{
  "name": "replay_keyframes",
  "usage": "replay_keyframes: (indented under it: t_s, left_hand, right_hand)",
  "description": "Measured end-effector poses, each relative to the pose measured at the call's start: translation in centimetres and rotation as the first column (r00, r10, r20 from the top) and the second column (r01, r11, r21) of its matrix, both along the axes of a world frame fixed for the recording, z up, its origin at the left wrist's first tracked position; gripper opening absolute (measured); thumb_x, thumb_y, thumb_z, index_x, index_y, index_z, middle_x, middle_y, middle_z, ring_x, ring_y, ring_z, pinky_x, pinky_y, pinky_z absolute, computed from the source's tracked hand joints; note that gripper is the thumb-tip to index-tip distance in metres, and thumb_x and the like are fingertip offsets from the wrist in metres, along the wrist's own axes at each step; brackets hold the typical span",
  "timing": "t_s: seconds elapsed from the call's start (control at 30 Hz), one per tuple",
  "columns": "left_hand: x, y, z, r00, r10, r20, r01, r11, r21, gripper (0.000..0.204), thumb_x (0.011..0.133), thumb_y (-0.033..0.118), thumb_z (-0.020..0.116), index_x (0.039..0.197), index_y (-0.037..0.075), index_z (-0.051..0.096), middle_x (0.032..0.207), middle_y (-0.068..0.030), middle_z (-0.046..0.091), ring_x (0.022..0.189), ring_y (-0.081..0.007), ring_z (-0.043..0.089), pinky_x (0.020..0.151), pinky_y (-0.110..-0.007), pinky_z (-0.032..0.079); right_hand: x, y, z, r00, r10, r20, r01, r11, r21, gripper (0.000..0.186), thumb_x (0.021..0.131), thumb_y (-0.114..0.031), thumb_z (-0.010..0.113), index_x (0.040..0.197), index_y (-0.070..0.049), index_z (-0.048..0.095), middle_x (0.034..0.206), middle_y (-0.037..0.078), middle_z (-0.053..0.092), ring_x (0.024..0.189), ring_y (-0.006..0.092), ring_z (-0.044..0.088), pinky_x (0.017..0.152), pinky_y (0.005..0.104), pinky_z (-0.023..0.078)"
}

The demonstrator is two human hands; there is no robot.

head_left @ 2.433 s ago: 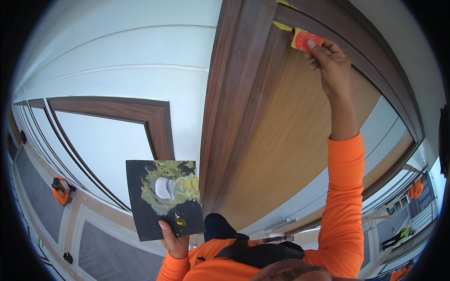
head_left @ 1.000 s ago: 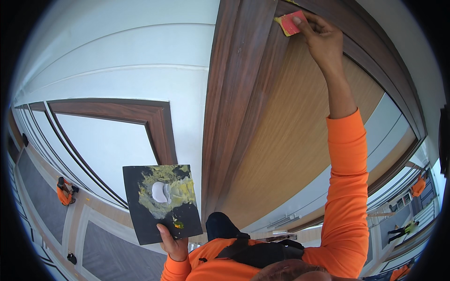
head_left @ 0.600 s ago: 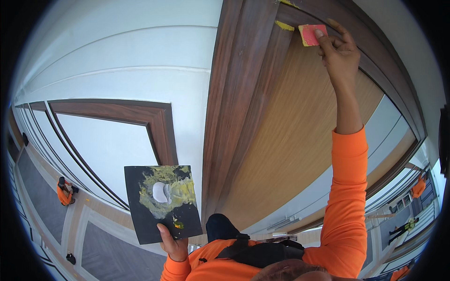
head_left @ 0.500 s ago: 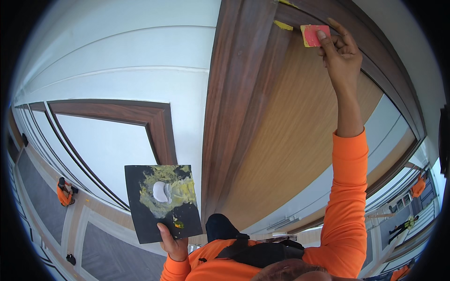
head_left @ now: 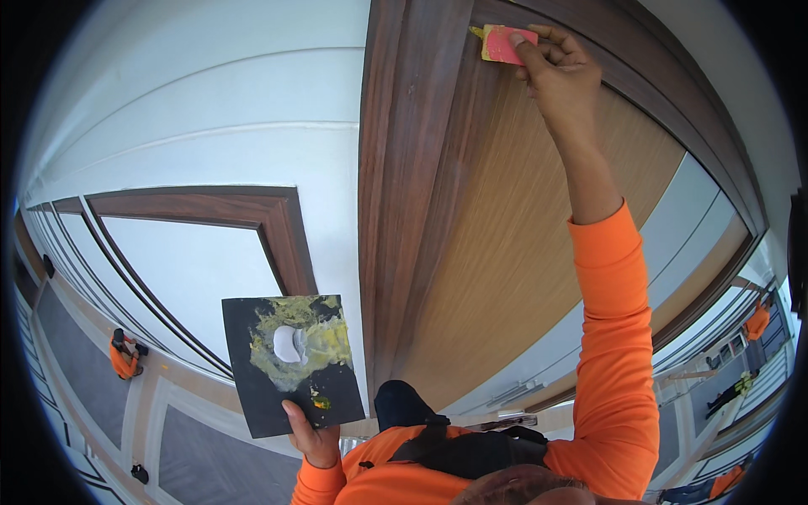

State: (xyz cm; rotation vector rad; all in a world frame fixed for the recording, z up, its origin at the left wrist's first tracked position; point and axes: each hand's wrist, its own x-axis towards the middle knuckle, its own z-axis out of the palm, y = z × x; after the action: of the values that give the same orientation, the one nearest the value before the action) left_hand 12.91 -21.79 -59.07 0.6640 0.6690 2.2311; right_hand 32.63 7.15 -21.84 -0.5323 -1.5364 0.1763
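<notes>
My right hand [head_left: 560, 67], raised high, pinches a small flat pink spreader [head_left: 515, 48] between thumb and fingers. Yellow paste coats its left edge, which lies against the dark brown wood frame [head_left: 425, 109] at the upper corner. A bit of yellow filler [head_left: 477, 32] shows just left of that edge. Low on the left, my left hand [head_left: 313, 438] grips the bottom edge of a black square board [head_left: 240, 362], thumb on top. The board carries smeared yellow-green paste [head_left: 324, 341], a white dollop [head_left: 289, 343] and a small yellow-orange dab [head_left: 320, 401].
A light wood panel [head_left: 497, 236] fills the frame's inside. White wall [head_left: 252, 93] with a second brown frame [head_left: 282, 223] stands to the left. Far below left, a person in orange [head_left: 124, 355] is on the floor. Other people [head_left: 756, 320] are at the far right.
My right hand has moved left with the pink spreader, over the yellow filler at the frame's corner, and now covers most of it. My left hand holds the board nearly still.
</notes>
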Motion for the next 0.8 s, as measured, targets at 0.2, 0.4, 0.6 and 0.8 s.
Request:
replay_keyframes:
  t_s: [0.2,0.4,0.6,0.8]
  left_hand:
    - [0.7,-0.1,1.3,0.999,0.002,-0.044,-0.001,1.000,0.030,0.058,0.110,0.045,0.033,0.141,-0.002,0.048,0.131,-0.0154,0.061,0.118,-0.0264,0.062,0.102,-0.040,0.049]
    - [0.9,0.1,1.3,0.999,0.029,-0.033,-0.029,0.999,0.023,0.057,0.110,0.043,0.032,0.138,-0.003,0.050,0.129,-0.0161,0.063,0.116,-0.0265,0.063,0.100,-0.040,0.050]
    - [0.8,0.0,1.1,0.999,0.049,-0.024,-0.049,0.999,-0.011,0.057,0.110,0.044,0.032,0.137,-0.004,0.051,0.127,-0.0163,0.063,0.114,-0.0261,0.064,0.099,-0.039,0.051]
    - [1.0,0.1,1.9,0.998,0.007,-0.055,-0.005,0.999,0.032,0.058,0.110,0.044,0.033,0.141,-0.003,0.047,0.131,-0.0154,0.061,0.116,-0.0255,0.062,0.100,-0.039,0.050]
  right_hand:
    - [0.0,0.7,0.2,1.000,-0.011,-0.029,0.010,0.999,-0.050,0.036,0.087,-0.019,0.078,0.114,0.002,0.065,0.080,0.005,0.073,0.063,0.0082,0.065,0.057,0.0217,0.048]
    - [0.2,1.7,0.0,0.999,0.030,-0.039,-0.032,0.998,-0.047,0.037,0.088,-0.018,0.078,0.114,0.004,0.065,0.080,0.006,0.072,0.062,0.0074,0.063,0.056,0.0213,0.047]
    - [0.0,1.8,0.2,0.999,0.027,-0.022,-0.028,0.998,-0.052,0.036,0.088,-0.018,0.078,0.114,0.003,0.066,0.080,0.006,0.072,0.061,0.0069,0.062,0.054,0.0211,0.046]
    - [0.0,2.7,0.3,0.999,-0.049,0.014,0.049,0.999,0.014,0.034,0.088,-0.020,0.077,0.113,0.001,0.068,0.080,0.006,0.072,0.062,0.0072,0.060,0.055,0.0229,0.045]
